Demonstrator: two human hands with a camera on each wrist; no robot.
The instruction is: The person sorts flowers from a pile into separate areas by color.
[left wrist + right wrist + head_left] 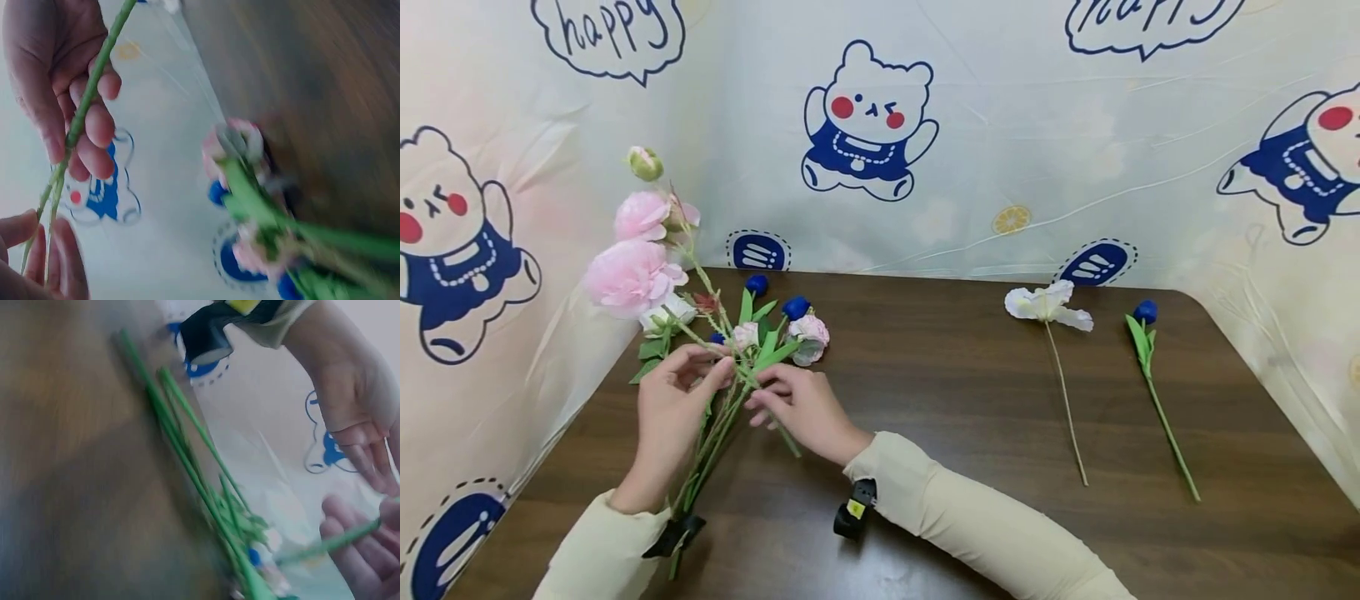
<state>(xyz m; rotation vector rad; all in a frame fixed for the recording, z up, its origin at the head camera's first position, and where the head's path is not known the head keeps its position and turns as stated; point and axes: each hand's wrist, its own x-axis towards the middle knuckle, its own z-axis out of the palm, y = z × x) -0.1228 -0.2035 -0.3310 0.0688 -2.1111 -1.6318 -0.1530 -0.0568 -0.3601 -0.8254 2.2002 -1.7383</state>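
Raised over the table, a pink peony stem [94, 87] with two large pink blooms [632, 279] and a green bud [645, 163] is held between both hands. My left hand [673, 408] pinches its thin branches just below the fork's blooms, thumb against fingertips. Farther down, my right hand [805, 412] grips the green stem, its cut end poking out below the fingers. Under the hands lies a bunch of stems [718, 442] with blue tulips [796, 308], a pink-white rose [810, 339] and a white flower [668, 313], partly hidden by the left hand.
On the brown table [940, 400], a white flower on a thin stem [1066, 392] and a single blue tulip [1145, 312] lie apart at the right. A printed cloth [970, 167] with bears hangs round the back and sides.
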